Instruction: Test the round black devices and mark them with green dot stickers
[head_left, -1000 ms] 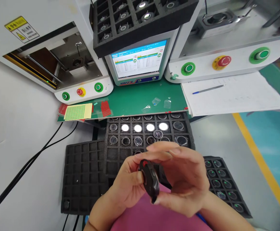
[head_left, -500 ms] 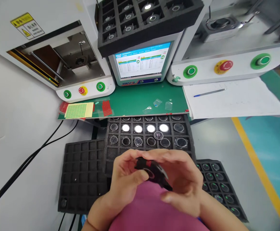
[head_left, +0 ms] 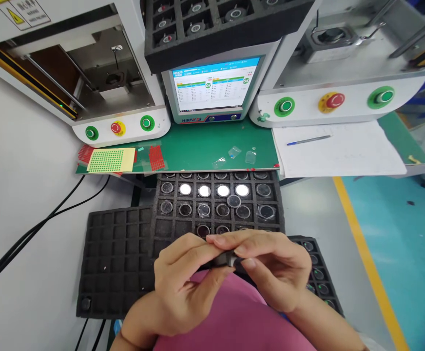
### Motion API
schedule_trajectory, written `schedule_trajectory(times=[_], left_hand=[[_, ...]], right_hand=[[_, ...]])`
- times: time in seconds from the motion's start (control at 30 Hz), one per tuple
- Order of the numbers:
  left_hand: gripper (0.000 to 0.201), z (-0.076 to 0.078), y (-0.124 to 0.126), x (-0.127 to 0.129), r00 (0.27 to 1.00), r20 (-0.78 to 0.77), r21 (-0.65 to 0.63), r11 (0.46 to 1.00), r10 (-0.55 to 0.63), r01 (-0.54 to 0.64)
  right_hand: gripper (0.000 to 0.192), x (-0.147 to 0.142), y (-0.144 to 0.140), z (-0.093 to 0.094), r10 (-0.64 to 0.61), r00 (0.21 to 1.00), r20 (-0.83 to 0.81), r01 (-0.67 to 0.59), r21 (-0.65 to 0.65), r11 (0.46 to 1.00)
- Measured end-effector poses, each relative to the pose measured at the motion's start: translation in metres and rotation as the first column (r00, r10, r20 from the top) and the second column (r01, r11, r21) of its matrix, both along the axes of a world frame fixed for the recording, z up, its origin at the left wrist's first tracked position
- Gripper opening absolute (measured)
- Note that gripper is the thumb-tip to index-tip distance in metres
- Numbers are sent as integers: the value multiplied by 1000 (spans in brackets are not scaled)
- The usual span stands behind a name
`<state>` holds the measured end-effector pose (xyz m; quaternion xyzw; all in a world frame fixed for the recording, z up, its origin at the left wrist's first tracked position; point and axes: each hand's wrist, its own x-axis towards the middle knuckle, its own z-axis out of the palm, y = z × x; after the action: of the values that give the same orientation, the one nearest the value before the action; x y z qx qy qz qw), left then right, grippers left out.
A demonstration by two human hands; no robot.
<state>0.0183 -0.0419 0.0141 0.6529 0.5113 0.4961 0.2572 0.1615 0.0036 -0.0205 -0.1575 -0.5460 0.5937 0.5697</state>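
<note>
In front of the pink shirt (head_left: 220, 312), both hands hold one small black watch case (head_left: 224, 259), seen edge-on. My left hand (head_left: 188, 280) pinches its left side between thumb and fingers. From the other side, my right hand (head_left: 278, 268) grips it with thumb and fingertips close together. Fingers hide most of the case. Just beyond the hands lies a black foam tray (head_left: 161, 226) with round watch parts in its compartments, several with bright white faces. One loose round watch part (head_left: 234, 201) rests across the dividers of that tray.
A foam tray (head_left: 115, 265) stands at left, with one part in its corner. Another tray (head_left: 318, 273) of watches with green dots is at right. Behind are a monitor (head_left: 212, 90), two button-fronted machines, sticker sheets (head_left: 110, 160), papers (head_left: 340, 153) and a pen (head_left: 309, 140).
The watch case has turned from showing its round back to edge-on. My right hand has closed from a loose cupped shape onto it. The head view has shifted slightly.
</note>
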Motion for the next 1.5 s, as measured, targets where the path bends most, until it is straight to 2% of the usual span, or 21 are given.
schedule_trajectory(times=[0.17,0.27,0.37,0.43,0.57,0.67,0.8,1.0,1.07,1.17,1.2,1.3,1.5], left_hand=[[25,3,1,-2,994,-108,58,998,8,-2],[30,6,1,-4,979,-202,121,993,28,-3],[41,7,-1,-6,955,-290,167,986,63,-15],[44,6,-3,-7,943,-325,172,985,69,-13],[39,7,-10,-8,927,-371,163,987,53,9],[40,9,-16,-8,906,-423,101,995,30,14],[39,10,-22,-7,881,-470,104,995,50,-1],[35,9,-17,1,870,-480,167,985,111,-33],[28,12,-15,8,870,-461,184,978,173,-97],[18,17,-13,20,868,-397,191,951,300,-242],[17,18,-13,23,874,-373,192,948,311,-255],[14,20,-12,27,896,-335,180,953,292,-244],[14,21,-12,25,898,-377,126,973,228,-195]], right_hand=[[26,-6,-1,-7,-5,998,-58,1,-68,998],[38,-5,-3,-10,-100,995,2,100,13,995],[39,-3,-7,-13,-204,977,70,201,38,979],[35,-1,-10,-16,-224,970,97,222,26,975],[39,3,-15,-22,-302,942,149,280,153,948],[44,3,-17,-22,-298,938,178,264,192,945],[44,0,-17,-18,-210,967,145,200,79,977],[27,-6,-11,-14,-103,994,37,106,-108,988],[29,-7,-7,-15,-70,997,-27,63,-196,979],[44,-8,-3,-18,-11,992,-127,-28,-303,953],[45,-9,-2,-19,2,989,-149,-51,-324,945],[40,-9,-3,-21,10,982,-188,-83,-383,920],[24,-9,-4,-19,76,960,-270,-196,-453,870]])
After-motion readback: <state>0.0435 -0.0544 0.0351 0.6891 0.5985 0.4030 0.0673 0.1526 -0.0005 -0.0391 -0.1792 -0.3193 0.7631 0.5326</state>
